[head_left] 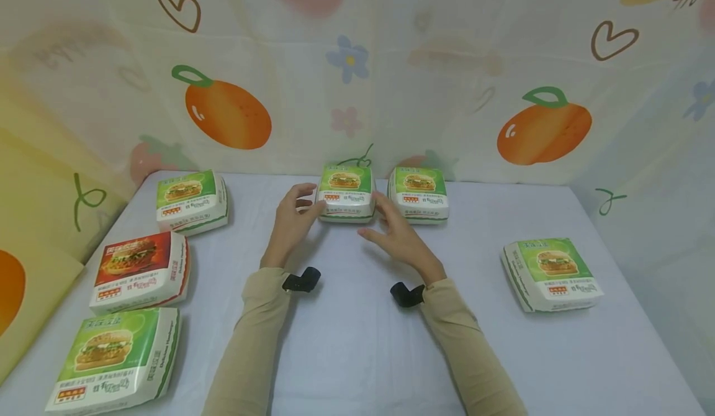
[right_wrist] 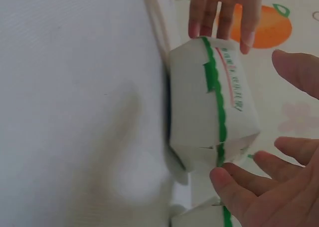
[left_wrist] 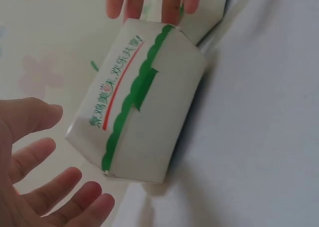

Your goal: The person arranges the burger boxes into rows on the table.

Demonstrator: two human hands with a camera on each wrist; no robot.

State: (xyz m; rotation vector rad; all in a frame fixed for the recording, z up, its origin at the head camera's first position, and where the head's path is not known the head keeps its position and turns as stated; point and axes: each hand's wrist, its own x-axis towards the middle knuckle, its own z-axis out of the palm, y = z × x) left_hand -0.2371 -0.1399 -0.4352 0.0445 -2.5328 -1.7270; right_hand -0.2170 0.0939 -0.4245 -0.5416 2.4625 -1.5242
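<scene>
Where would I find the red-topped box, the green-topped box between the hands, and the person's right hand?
Red-topped box (head_left: 136,268): head view, on its printed lid.
Green-topped box (head_left: 346,190): head view, on its printed lid.
Right hand (head_left: 402,238): head view, on its middle.

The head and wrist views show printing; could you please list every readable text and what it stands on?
"happy": the backdrop, upper right.
"美味汉堡": top of the red-topped box.
"Delicious Hamburger": its side, and the side of the nearest green-topped box.
"欢乐共享!": near side of the back middle box; line's start blurred.
Other print: too faint, small or blurred to read.
</scene>
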